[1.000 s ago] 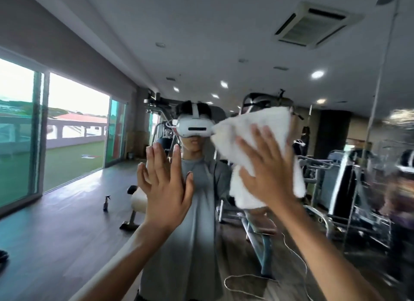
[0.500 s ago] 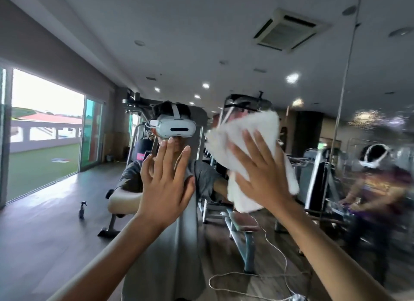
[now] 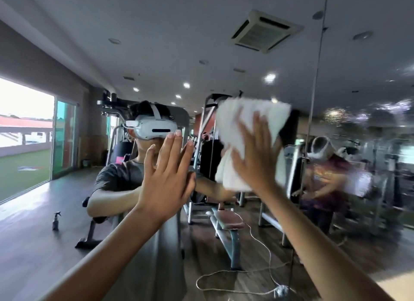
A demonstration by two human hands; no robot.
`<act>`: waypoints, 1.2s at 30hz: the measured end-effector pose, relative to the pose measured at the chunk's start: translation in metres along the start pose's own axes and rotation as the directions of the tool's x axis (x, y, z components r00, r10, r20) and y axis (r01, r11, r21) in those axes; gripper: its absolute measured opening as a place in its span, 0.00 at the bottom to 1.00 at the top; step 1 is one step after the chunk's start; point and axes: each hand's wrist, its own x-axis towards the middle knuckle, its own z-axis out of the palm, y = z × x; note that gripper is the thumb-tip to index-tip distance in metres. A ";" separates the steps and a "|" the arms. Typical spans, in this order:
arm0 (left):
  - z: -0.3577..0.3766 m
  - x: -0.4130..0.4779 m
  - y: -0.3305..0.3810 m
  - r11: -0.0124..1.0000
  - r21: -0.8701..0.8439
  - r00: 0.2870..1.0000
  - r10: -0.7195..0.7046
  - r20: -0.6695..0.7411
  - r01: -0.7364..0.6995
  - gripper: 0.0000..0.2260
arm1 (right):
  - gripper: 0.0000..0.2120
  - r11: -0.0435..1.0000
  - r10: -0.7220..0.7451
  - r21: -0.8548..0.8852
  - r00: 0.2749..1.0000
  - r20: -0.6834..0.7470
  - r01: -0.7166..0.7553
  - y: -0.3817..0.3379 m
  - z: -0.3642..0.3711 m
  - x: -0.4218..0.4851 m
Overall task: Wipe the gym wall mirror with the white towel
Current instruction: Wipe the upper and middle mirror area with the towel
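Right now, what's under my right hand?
The crumpled white towel, pressed by the flat right hand against the gym wall mirror. The glass behind the towel is covered.

We note: towel white; reflected headset white; shirt grey; bench pad reddish; floor dark wood-grain.

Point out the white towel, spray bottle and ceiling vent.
white towel [image 3: 227, 121], head view, upper left part
spray bottle [image 3: 56, 221], head view, dark body
ceiling vent [image 3: 264, 32], head view, centre grille

White towel motion-blurred, partly behind right hand; mirror right side smeared.
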 end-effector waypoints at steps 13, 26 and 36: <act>0.015 -0.001 0.024 0.998 -0.059 1.000 -0.025 -0.007 0.024 0.27 | 0.33 0.867 0.482 0.131 0.876 0.025 -0.481 0.073 -0.027 0.079; 0.024 -0.023 0.016 0.998 -0.042 0.992 0.052 -0.115 -0.057 0.24 | 0.34 0.964 0.262 0.040 0.965 0.005 -0.262 0.121 0.004 -0.107; 0.022 -0.052 0.007 0.996 -0.082 0.994 0.028 -0.110 -0.037 0.24 | 0.33 0.999 -0.021 -0.029 1.000 -0.010 0.021 0.007 0.018 -0.114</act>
